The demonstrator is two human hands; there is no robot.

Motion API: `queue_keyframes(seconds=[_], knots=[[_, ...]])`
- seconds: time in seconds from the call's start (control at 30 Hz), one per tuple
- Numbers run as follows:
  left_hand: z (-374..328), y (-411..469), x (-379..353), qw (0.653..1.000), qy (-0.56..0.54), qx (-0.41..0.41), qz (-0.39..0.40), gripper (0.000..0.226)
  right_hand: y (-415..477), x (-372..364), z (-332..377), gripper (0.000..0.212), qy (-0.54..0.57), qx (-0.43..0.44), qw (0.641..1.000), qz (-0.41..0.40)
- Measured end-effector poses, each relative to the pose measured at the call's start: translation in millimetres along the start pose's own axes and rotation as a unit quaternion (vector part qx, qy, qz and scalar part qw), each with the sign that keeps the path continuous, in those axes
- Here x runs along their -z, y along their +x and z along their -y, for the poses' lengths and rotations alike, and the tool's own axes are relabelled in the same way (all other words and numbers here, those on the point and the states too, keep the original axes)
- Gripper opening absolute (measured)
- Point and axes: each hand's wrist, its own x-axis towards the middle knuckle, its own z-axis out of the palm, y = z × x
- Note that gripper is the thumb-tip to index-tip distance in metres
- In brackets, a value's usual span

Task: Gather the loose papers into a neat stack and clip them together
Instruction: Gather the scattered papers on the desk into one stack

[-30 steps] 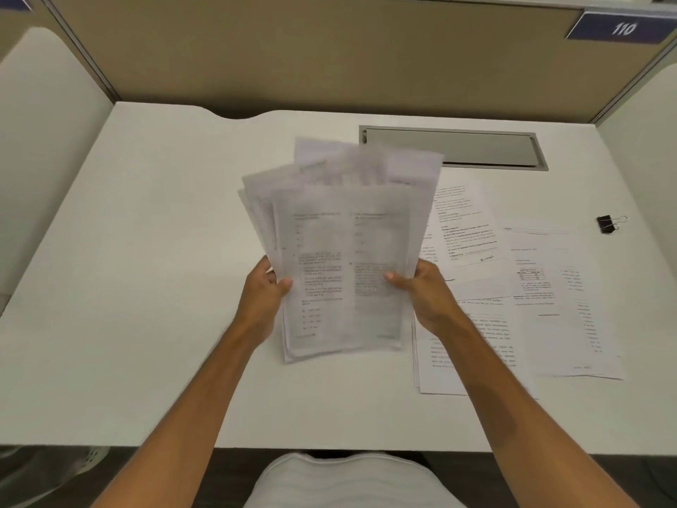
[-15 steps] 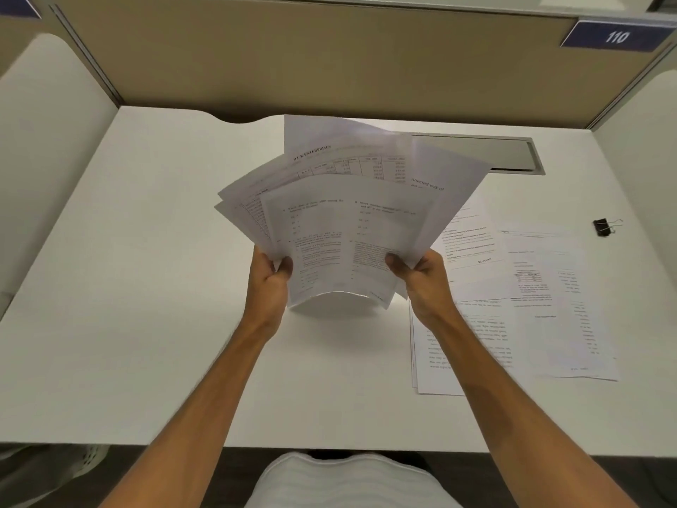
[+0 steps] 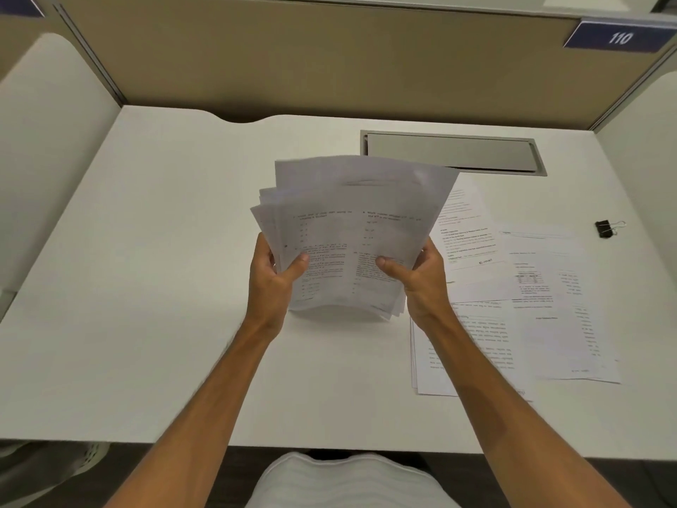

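Observation:
A bundle of printed white papers point(image 3: 351, 214) stands nearly upright over the middle of the white desk point(image 3: 165, 287), its lower edge down at the desk surface and its top edges uneven. My left hand point(image 3: 273, 278) grips the bundle's left side and my right hand point(image 3: 417, 276) grips its right side, thumbs on the front sheet. More loose printed sheets point(image 3: 549, 306) lie flat to the right, partly under my right forearm. A black binder clip point(image 3: 606, 228) rests alone near the desk's right edge.
A grey metal cable hatch point(image 3: 452, 152) is set into the desk behind the papers. Beige partition walls enclose the desk at the back and both sides. A blue tag reading 110 point(image 3: 619, 37) hangs at the upper right.
The bundle was lifted and fanned wide half a second ago; now it has come down onto the desk and its sheets sit closer together. Both hands kept their grip.

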Motion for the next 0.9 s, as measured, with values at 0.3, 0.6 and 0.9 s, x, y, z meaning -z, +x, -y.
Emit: queue_keyframes(seconds=[0.3, 0.6, 0.9], knots=[[-2.6, -0.9, -8.8, 1.000, -0.001, 0.002, -0.015, 0.029, -2.8, 2.6, 1.3, 0.034, -0.013, 0.018, 0.999, -0.028], [18.6, -9.2, -10.5, 0.998, 0.064, 0.025, 0.003, 0.057, -7.5, 5.0, -15.1, 0.048, -0.088, 0.039, 0.995, 0.010], [42.0, -7.6, -4.2, 0.983, 0.178, 0.047, 0.003, 0.050, -11.2, 0.9, -28.4, 0.046, -0.151, 0.026, 0.988, 0.001]])
